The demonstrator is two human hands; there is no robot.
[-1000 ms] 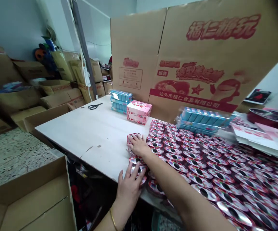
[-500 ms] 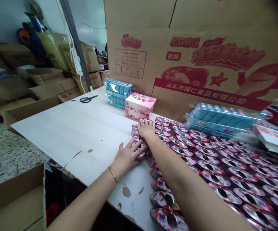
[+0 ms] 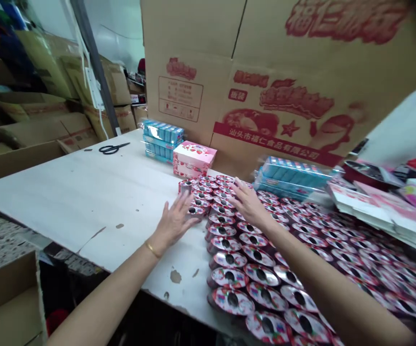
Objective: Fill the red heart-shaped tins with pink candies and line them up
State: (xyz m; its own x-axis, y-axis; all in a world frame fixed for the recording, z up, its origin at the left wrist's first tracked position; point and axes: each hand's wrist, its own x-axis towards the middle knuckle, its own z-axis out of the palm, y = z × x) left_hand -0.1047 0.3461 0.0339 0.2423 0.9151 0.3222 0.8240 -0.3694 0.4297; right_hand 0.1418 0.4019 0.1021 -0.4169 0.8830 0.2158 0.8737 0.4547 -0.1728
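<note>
Several small round foil-wrapped rolls (image 3: 229, 259) with dark centre holes lie packed in rows over the right half of the white table (image 3: 85, 192). My left hand (image 3: 175, 222) lies flat and open against the left edge of the rows, fingers touching an outer roll (image 3: 195, 211). My right hand (image 3: 248, 202) rests open with fingers spread on top of the rolls near the far end. Neither hand holds anything.
A large printed cardboard box (image 3: 265, 86) stands behind the table. A pink carton (image 3: 193, 158), blue pack stacks (image 3: 162, 139) (image 3: 294, 174) and black scissors (image 3: 112, 148) sit at the back. Pink flat cartons (image 3: 381, 202) lie right. An open box (image 3: 6, 298) stands lower left.
The camera moved right and closer. My left hand slid forward along the left edge of the rolls, pushing them into line. My right hand shifted right onto the top of the rows.
</note>
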